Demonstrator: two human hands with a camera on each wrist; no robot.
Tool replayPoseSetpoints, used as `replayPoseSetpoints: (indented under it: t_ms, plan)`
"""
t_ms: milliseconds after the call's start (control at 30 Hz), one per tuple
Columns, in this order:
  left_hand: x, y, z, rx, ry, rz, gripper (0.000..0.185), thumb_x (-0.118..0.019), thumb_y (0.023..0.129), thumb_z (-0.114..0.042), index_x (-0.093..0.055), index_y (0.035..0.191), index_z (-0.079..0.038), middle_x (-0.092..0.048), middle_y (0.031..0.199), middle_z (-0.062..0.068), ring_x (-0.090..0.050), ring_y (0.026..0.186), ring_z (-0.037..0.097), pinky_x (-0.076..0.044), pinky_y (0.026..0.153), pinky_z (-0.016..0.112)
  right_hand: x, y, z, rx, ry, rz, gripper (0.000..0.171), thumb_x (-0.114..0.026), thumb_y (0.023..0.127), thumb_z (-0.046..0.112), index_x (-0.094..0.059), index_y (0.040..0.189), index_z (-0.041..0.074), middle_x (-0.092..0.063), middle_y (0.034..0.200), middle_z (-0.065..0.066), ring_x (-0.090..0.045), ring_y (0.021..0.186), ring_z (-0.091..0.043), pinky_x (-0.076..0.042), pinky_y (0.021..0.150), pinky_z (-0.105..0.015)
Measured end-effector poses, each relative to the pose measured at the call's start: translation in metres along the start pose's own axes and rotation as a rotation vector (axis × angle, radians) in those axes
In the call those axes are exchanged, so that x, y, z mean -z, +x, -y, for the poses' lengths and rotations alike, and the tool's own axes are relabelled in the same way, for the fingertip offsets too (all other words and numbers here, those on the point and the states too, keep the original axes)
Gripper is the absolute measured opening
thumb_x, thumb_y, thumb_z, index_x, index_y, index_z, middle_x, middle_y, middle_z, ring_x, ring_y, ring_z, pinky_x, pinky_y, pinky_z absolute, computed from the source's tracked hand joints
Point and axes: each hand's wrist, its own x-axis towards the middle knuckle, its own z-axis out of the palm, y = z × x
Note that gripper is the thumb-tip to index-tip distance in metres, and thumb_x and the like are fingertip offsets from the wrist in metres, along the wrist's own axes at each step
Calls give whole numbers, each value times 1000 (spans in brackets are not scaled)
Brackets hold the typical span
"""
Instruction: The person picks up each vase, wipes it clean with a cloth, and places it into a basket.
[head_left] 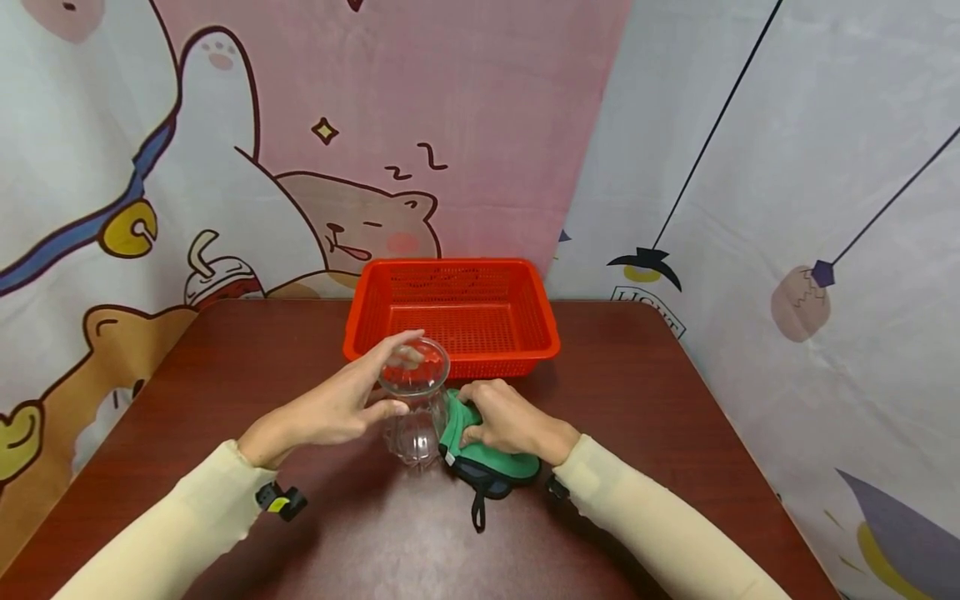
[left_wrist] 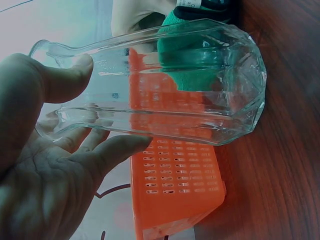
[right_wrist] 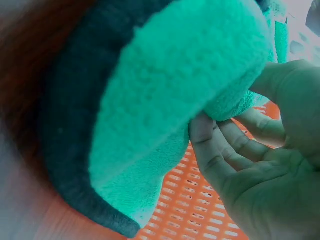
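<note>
A clear ribbed glass jar [head_left: 415, 408] stands upright on the dark wooden table [head_left: 315, 517], just in front of the red basket. My left hand [head_left: 341, 408] grips it near the rim, thumb on one side and fingers across the mouth; the left wrist view shows the glass jar [left_wrist: 165, 85] held between thumb and fingers [left_wrist: 107, 152]. My right hand [head_left: 506, 419] clutches a green cloth with a dark border [head_left: 483, 462] and presses it against the jar's right side. In the right wrist view the green cloth [right_wrist: 165, 100] is bunched in my curled fingers [right_wrist: 215, 160].
A red perforated plastic basket [head_left: 452, 315] sits empty behind the jar at the table's far middle. Printed fabric backdrops hang close behind and to the right. A black loop of the cloth [head_left: 477, 508] trails toward me on the table.
</note>
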Motion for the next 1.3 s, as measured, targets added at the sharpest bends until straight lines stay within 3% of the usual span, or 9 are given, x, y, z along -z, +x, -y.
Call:
replayPoseSetpoints:
  t_ms: [300,933,1100,1300]
  plan:
    - [0,0,0,-13,-9,-1,105,-84,104,-2,-21,184,-25,-56,169,17,-56,158,43,-61,115,74,2,0,2,-22,50,0,27,-101,94,22,-81,111,15,-73,95,8,-60,84,-9,-51,73,-23]
    - [0,0,1,-5,-4,2,104,-84,105,-3,-21,184,-26,-56,170,17,-56,158,43,-61,115,75,9,-1,5,16,77,-103,36,-103,91,22,-86,122,13,-83,113,3,-69,98,-11,-58,86,-24]
    - [0,0,2,-5,-3,4,104,-84,105,-3,-21,184,-26,-56,170,17,-56,158,43,-62,114,74,13,-1,8,10,109,-119,37,-102,93,23,-86,124,11,-83,115,1,-68,98,-11,-58,82,-22]
    - [1,1,2,-4,-2,3,103,-84,105,-4,-22,184,-27,-57,170,16,-56,158,43,-61,114,74,18,-1,11,17,112,-148,37,-103,92,24,-86,123,12,-79,105,3,-64,91,-11,-53,75,-21]
